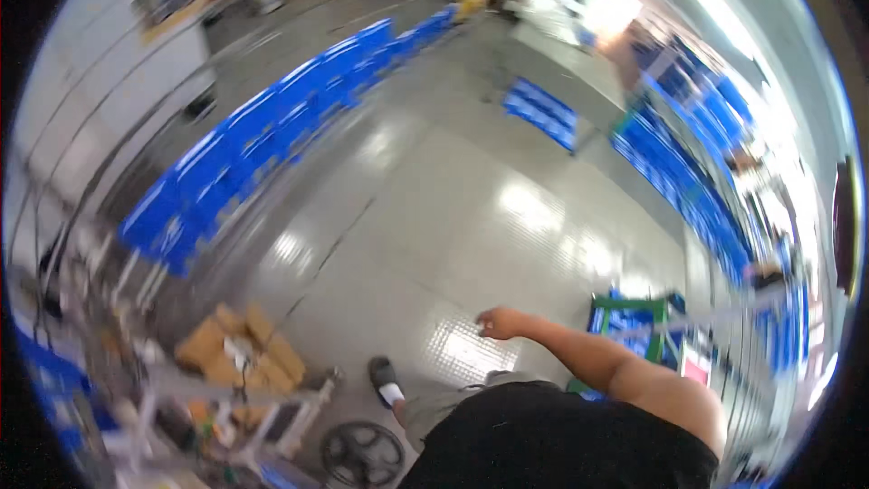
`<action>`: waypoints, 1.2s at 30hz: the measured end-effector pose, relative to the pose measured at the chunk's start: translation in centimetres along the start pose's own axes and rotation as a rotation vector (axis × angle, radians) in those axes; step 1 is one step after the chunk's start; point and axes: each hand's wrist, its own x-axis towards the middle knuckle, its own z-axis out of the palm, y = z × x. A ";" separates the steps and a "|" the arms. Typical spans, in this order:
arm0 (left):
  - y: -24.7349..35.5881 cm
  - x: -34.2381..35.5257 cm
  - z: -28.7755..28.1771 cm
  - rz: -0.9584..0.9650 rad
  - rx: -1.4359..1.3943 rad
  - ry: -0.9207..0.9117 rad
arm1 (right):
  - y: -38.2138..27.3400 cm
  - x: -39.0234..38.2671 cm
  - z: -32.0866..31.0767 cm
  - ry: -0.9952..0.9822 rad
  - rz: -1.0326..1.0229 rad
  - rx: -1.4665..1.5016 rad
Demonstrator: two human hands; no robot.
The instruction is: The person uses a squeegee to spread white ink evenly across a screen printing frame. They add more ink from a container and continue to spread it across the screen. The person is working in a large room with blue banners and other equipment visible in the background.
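My right hand (496, 322) hangs over the grey floor (398, 217), in front of my body, its bare arm reaching in from the lower right. Its fingers look curled in, and blur hides what they hold, if anything. A small pale spot shows at the fingertips. No table or part touches this hand; a green-framed rack (638, 312) with blue pieces stands to the right of it. My left hand is out of the picture. One foot in a dark shoe (384, 380) with a white sock stands on the floor.
A row of blue bins (262, 145) runs along the left. At the lower left lie an open cardboard box (240, 349) and a black spoked wheel (362, 455). Blue crates (540, 113) sit under a grey bench (579, 68), with blue-stocked shelves (683, 186) on the right.
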 end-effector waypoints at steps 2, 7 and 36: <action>6.6 -2.3 2.9 0.103 -0.083 -0.023 | -1.5 -2.7 -0.4 0.099 0.091 0.154; 15.9 -16.7 2.4 0.370 -0.272 -0.309 | 1.8 -10.8 4.5 0.237 0.240 0.306; 29.5 -98.8 -67.9 2.671 0.233 -2.596 | -0.1 -79.3 67.8 1.963 1.835 1.675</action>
